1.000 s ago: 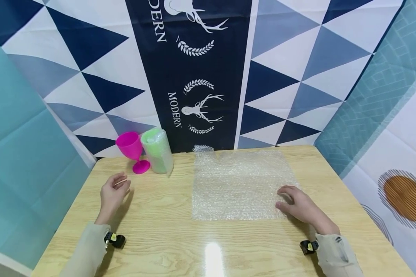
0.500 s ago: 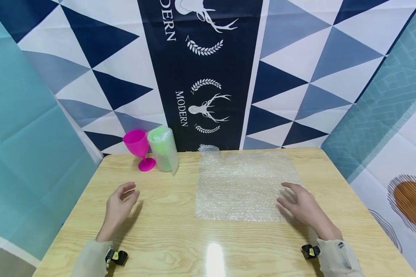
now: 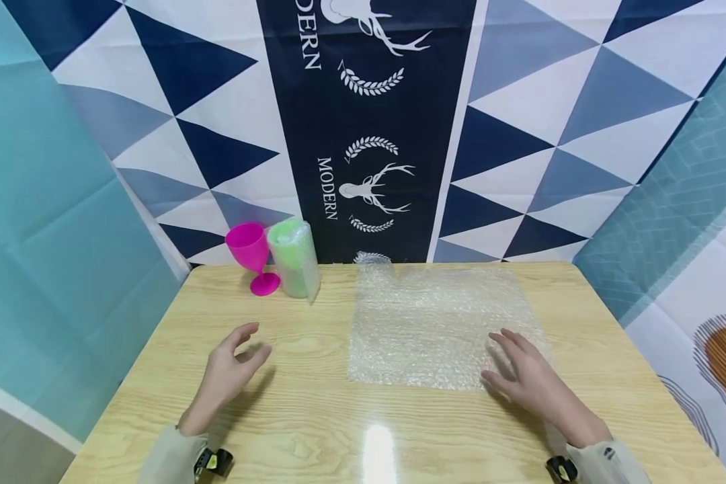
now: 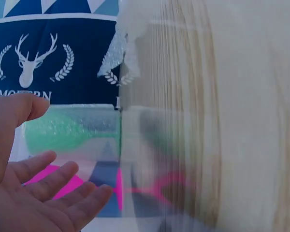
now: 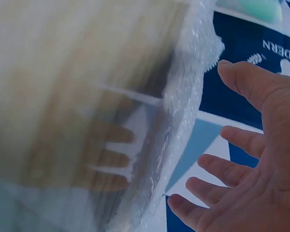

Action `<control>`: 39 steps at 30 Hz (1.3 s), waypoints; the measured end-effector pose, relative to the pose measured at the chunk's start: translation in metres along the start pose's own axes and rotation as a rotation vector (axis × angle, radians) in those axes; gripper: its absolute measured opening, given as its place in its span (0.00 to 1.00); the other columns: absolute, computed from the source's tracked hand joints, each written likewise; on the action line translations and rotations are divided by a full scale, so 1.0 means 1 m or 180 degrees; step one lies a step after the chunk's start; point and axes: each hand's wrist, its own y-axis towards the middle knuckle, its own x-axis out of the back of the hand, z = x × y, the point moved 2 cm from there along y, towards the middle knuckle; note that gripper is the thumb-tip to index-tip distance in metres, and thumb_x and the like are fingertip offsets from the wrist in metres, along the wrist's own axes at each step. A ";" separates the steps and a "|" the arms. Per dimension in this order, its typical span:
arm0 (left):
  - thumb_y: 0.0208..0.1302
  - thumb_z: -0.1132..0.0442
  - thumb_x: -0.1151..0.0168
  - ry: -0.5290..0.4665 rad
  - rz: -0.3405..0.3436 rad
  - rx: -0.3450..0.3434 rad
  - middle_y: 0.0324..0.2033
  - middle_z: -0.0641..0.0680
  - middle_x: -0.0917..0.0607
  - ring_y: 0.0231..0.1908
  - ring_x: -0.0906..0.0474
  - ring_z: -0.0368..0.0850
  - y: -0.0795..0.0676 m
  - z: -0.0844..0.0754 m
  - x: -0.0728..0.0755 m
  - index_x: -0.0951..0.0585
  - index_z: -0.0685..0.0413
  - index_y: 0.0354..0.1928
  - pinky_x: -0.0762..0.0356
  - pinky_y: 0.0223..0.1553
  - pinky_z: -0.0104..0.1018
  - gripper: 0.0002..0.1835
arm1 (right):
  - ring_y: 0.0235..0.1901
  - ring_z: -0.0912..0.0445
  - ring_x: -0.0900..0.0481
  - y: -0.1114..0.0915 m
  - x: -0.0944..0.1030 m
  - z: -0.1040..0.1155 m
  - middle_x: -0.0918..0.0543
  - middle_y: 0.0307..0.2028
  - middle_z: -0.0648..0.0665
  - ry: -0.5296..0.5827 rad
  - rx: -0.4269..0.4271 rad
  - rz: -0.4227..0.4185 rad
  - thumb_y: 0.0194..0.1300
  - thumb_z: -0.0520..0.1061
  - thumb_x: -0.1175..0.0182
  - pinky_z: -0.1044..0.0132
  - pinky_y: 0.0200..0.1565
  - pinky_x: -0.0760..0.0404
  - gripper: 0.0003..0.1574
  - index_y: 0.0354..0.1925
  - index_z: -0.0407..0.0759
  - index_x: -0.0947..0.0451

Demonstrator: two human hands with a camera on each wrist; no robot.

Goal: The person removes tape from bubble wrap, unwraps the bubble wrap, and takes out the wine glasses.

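A flat sheet of bubble wrap (image 3: 429, 329) lies on the table right of centre, its far left corner curled up. My right hand (image 3: 529, 380) is over its near right corner, fingers spread and holding nothing; the right wrist view shows the wrap's edge beside the spread fingers (image 5: 246, 142). Over bare wood to the left is my left hand (image 3: 232, 366), fingers loosely bent and nothing between them. Beyond it, at the back left, stand a pink plastic goblet (image 3: 249, 249) and a green goblet (image 4: 63, 133) rolled in bubble wrap, both upright and side by side.
The light wooden table (image 3: 314, 423) runs back to a patterned cloth wall (image 3: 363, 134) right behind the goblets and the sheet. Cloth panels also flank the table: a teal one (image 3: 85, 235) on the left and a patterned one (image 3: 671, 289) on the right.
My left hand has drawn back from the goblets, toward the front and right. The right hand stays by the sheet's right side, its fingers more spread. The head view has turned slightly left.
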 end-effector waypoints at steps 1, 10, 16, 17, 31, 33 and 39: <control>0.70 0.54 0.32 0.0023 0.0006 -0.0044 0.69 0.65 0.25 0.70 0.31 0.68 -0.001 -0.001 -0.001 0.29 0.62 0.71 0.19 0.60 0.56 0.33 | 0.68 0.23 0.37 -0.001 0.000 0.002 0.35 0.70 0.21 0.0022 0.0017 0.0000 0.63 0.53 0.27 0.23 0.63 0.34 0.48 0.71 0.32 0.34; 0.63 0.57 0.26 0.0483 -0.0094 -0.0584 0.67 0.66 0.24 0.66 0.28 0.67 -0.005 -0.011 -0.014 0.28 0.62 0.70 0.17 0.56 0.62 0.36 | 0.69 0.25 0.38 -0.001 -0.009 0.022 0.39 0.73 0.22 0.0297 -0.0018 -0.0009 0.65 0.56 0.28 0.25 0.63 0.33 0.54 0.75 0.31 0.41; 0.64 0.54 0.27 0.0507 -0.0144 -0.0534 0.68 0.65 0.25 0.67 0.29 0.66 0.002 -0.017 -0.020 0.29 0.58 0.72 0.19 0.58 0.62 0.37 | 0.71 0.27 0.38 0.003 -0.018 0.032 0.39 0.74 0.25 0.0418 -0.0135 -0.0039 0.65 0.58 0.29 0.26 0.65 0.33 0.54 0.76 0.34 0.41; 0.64 0.54 0.27 0.0507 -0.0159 -0.0535 0.68 0.65 0.25 0.67 0.29 0.65 0.004 -0.019 -0.021 0.29 0.58 0.72 0.19 0.58 0.61 0.37 | 0.71 0.27 0.38 0.005 -0.019 0.034 0.39 0.74 0.25 0.0436 -0.0142 -0.0055 0.65 0.58 0.29 0.27 0.66 0.33 0.54 0.76 0.34 0.42; 0.65 0.56 0.29 0.0274 -0.0386 -0.0386 0.70 0.64 0.28 0.68 0.30 0.66 0.024 -0.027 -0.031 0.32 0.59 0.73 0.19 0.59 0.62 0.38 | 0.72 0.30 0.37 0.005 -0.034 0.055 0.36 0.73 0.27 0.0694 -0.0140 -0.0275 0.65 0.57 0.28 0.30 0.68 0.34 0.53 0.75 0.34 0.40; 0.66 0.56 0.29 0.0236 -0.0413 -0.0349 0.70 0.64 0.28 0.68 0.31 0.65 0.026 -0.026 -0.030 0.32 0.59 0.74 0.20 0.59 0.62 0.38 | 0.72 0.30 0.37 0.005 -0.037 0.058 0.35 0.73 0.28 0.0737 -0.0148 -0.0315 0.64 0.57 0.28 0.30 0.69 0.34 0.54 0.75 0.34 0.40; 0.68 0.52 0.31 0.0107 -0.0475 -0.0276 0.71 0.62 0.29 0.70 0.33 0.64 0.035 -0.022 -0.025 0.34 0.58 0.74 0.21 0.61 0.61 0.38 | 0.72 0.31 0.37 0.012 -0.039 0.066 0.35 0.73 0.29 0.0818 -0.0200 -0.0371 0.65 0.58 0.29 0.31 0.69 0.34 0.54 0.76 0.36 0.41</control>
